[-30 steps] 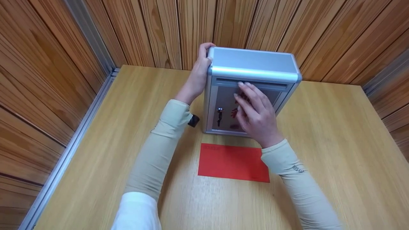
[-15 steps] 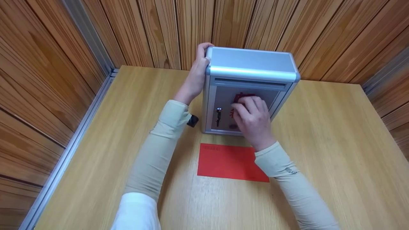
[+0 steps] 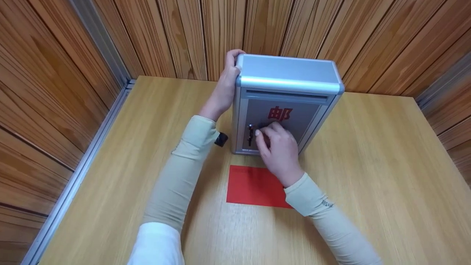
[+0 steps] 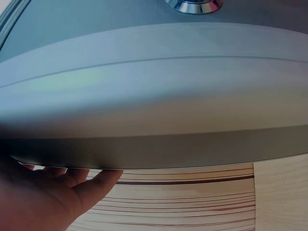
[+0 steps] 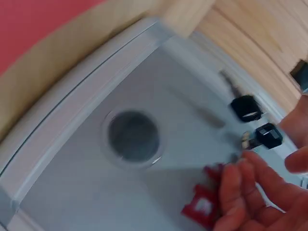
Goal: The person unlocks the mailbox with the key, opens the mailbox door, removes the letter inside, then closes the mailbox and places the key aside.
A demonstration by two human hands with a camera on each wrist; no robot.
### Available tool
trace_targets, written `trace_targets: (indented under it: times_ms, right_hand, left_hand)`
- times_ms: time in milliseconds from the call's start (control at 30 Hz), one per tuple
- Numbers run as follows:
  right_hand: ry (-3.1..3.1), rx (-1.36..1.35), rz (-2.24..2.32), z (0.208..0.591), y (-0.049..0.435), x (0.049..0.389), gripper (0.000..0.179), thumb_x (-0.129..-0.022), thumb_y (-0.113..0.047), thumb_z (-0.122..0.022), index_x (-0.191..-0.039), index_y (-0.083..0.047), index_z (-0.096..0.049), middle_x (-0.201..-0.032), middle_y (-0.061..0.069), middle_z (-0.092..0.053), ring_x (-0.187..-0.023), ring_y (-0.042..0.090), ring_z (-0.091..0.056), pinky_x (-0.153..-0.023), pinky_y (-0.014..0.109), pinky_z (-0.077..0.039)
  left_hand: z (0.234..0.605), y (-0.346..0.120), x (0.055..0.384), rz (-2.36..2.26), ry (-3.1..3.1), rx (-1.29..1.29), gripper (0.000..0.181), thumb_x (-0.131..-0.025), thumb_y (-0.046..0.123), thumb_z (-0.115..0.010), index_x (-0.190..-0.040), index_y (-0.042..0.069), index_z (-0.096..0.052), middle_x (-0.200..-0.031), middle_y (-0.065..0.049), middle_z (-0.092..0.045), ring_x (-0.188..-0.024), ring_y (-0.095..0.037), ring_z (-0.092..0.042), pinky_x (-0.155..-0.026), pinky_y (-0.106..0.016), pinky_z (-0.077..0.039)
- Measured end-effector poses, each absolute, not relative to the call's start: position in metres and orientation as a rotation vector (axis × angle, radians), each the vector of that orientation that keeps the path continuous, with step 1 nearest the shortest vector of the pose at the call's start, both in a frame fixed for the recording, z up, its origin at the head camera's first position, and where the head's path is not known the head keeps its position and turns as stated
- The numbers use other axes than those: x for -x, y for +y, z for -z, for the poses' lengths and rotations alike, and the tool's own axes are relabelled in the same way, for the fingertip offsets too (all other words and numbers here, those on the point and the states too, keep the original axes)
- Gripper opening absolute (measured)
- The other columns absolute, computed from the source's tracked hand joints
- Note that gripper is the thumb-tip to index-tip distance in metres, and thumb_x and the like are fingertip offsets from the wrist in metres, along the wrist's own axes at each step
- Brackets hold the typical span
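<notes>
A silver metal mailbox (image 3: 290, 71) stands upright on the table, with a slot near the top of its front and a red character (image 3: 280, 113) on its panel. My left hand (image 3: 224, 86) grips its upper left side, thumb at the front edge and fingers round the back; the left wrist view shows this hand (image 4: 53, 202) against the box's rear edge. In front of the panel, my right hand (image 3: 281, 151) has loosely bent fingers, thumb apart from them. Close by its thumb are the black-headed keys (image 5: 269, 135), one in the lock, another (image 5: 246, 108) hanging below.
A red envelope (image 3: 254, 187) lies flat on the wooden table (image 3: 368, 165) before the mailbox, partly under the right forearm. Wood-plank walls (image 3: 224, 33) rise behind and at both sides. A dark round spot (image 5: 134, 136) shows low on the panel.
My right hand has come down from the slot and moved left across the panel to beside the keys, uncovering the red character. The left hand keeps its grip on the mailbox.
</notes>
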State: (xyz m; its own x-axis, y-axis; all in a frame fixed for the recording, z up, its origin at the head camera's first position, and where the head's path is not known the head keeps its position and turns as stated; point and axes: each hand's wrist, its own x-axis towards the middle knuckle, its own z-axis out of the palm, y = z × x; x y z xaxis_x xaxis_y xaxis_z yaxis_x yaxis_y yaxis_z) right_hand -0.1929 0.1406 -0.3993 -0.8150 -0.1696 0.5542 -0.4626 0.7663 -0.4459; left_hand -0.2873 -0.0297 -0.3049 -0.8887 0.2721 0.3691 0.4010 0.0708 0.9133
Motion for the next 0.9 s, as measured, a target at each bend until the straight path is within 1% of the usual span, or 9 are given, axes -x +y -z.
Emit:
trace_targets:
  times_ms: [100, 200, 300, 367, 400, 533, 633, 800, 900]
  right_hand:
    - [-2.517, -0.463, -0.825, 0.400, 0.135, 0.190, 0.031, -0.095, -0.032, -0.054, -0.094, -0.009, -0.075, -0.090, 0.003, -0.059, -0.075, 0.017, -0.053, -0.073, 0.036, -0.045]
    - [-2.555, -0.478, -0.882, 0.402, 0.130, 0.189, 0.034, -0.097, -0.032, -0.051, -0.087, -0.008, -0.073, -0.083, 0.002, -0.056, -0.071, 0.016, -0.050, -0.068, 0.035, -0.044]
    - [-2.608, -0.470, -1.046, 0.404, 0.128, 0.188, 0.037, -0.099, -0.031, -0.048, -0.076, -0.011, -0.067, -0.073, 0.000, -0.052, -0.063, 0.015, -0.048, -0.058, 0.033, -0.043]
    - [-2.631, -0.450, -1.228, 0.404, 0.129, 0.189, 0.037, -0.100, -0.031, -0.047, -0.072, -0.013, -0.061, -0.067, 0.001, -0.049, -0.059, 0.016, -0.046, -0.055, 0.032, -0.040]
    - [-2.632, -0.439, -1.323, 0.404, 0.130, 0.190, 0.036, -0.100, -0.031, -0.047, -0.071, -0.013, -0.059, -0.065, 0.002, -0.048, -0.058, 0.018, -0.045, -0.055, 0.033, -0.039]
    - [-2.625, -0.399, -1.646, 0.399, 0.134, 0.194, 0.035, -0.099, -0.034, -0.051, -0.074, -0.011, -0.060, -0.062, 0.010, -0.045, -0.058, 0.022, -0.042, -0.056, 0.033, -0.036]
    - [-2.638, -0.379, -1.787, 0.397, 0.137, 0.197, 0.038, -0.097, -0.037, -0.053, -0.073, -0.008, -0.059, -0.062, 0.012, -0.045, -0.057, 0.023, -0.042, -0.056, 0.031, -0.035]
    - [-2.637, -0.352, -1.950, 0.396, 0.140, 0.201, 0.045, -0.095, -0.038, -0.056, -0.075, 0.002, -0.054, -0.061, 0.009, -0.043, -0.056, 0.020, -0.038, -0.055, 0.030, -0.033]
    - [-2.640, -0.316, -1.983, 0.396, 0.140, 0.203, 0.042, -0.095, -0.038, -0.057, -0.081, 0.002, -0.061, -0.061, 0.008, -0.041, -0.056, 0.019, -0.037, -0.054, 0.029, -0.032]
  left_hand:
    - [0.306, -0.030, 0.288, 1.957, -2.215, 0.708, 0.051, -0.086, 0.033, -0.028, -0.133, 0.014, -0.026, -0.128, -0.008, -0.037, -0.116, -0.019, -0.038, -0.093, -0.032, -0.032]
    - [0.311, -0.031, 0.292, 1.962, -2.194, 0.718, 0.051, -0.085, 0.035, -0.029, -0.132, 0.015, -0.026, -0.126, -0.007, -0.038, -0.114, -0.018, -0.039, -0.092, -0.033, -0.033]
    - [0.313, -0.030, 0.291, 1.963, -2.197, 0.717, 0.051, -0.086, 0.035, -0.029, -0.133, 0.016, -0.026, -0.127, -0.007, -0.038, -0.116, -0.018, -0.038, -0.093, -0.034, -0.033]
    - [0.313, -0.029, 0.291, 1.968, -2.209, 0.713, 0.050, -0.087, 0.035, -0.030, -0.133, 0.016, -0.026, -0.129, -0.006, -0.037, -0.117, -0.017, -0.038, -0.094, -0.034, -0.033]
    - [0.312, -0.029, 0.290, 1.969, -2.214, 0.710, 0.050, -0.087, 0.035, -0.030, -0.133, 0.017, -0.026, -0.130, -0.006, -0.036, -0.118, -0.017, -0.038, -0.094, -0.034, -0.033]
    - [0.310, -0.029, 0.291, 1.972, -2.212, 0.708, 0.049, -0.088, 0.035, -0.029, -0.133, 0.016, -0.026, -0.130, -0.007, -0.037, -0.118, -0.018, -0.038, -0.094, -0.035, -0.033]
    - [0.309, -0.029, 0.291, 1.973, -2.206, 0.707, 0.049, -0.088, 0.035, -0.029, -0.133, 0.016, -0.026, -0.130, -0.007, -0.037, -0.118, -0.018, -0.038, -0.095, -0.036, -0.033]
    - [0.308, -0.029, 0.291, 1.970, -2.220, 0.695, 0.048, -0.089, 0.035, -0.028, -0.133, 0.016, -0.026, -0.132, -0.006, -0.036, -0.119, -0.017, -0.037, -0.095, -0.034, -0.032]
    - [0.308, -0.030, 0.291, 1.964, -2.220, 0.695, 0.048, -0.089, 0.036, -0.027, -0.134, 0.016, -0.026, -0.131, -0.006, -0.036, -0.119, -0.017, -0.037, -0.095, -0.034, -0.032]
